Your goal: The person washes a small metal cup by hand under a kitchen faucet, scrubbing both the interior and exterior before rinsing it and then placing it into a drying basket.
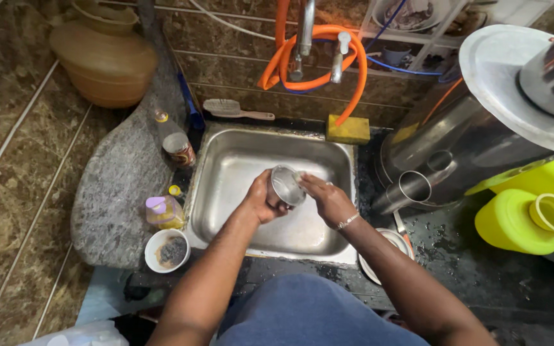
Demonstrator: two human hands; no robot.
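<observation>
Over the steel sink (226,192), my left hand (261,198) grips a small steel cup (286,186) from its left side, its mouth tilted towards me. My right hand (325,198) reaches in from the right with its fingers on the cup's rim and inside; whether it holds a scrubber I cannot tell. A metal bracelet sits on my right wrist. Both hands hang above the middle of the basin, below the tap (304,38).
An orange hose (318,57) loops by the tap, with a yellow sponge (347,129) and a brush (235,110) on the back rim. Bottles (165,213) and a white bowl (167,251) stand left; steel vessels (444,160), a yellow jug (520,221) and a plate (386,253) crowd the right.
</observation>
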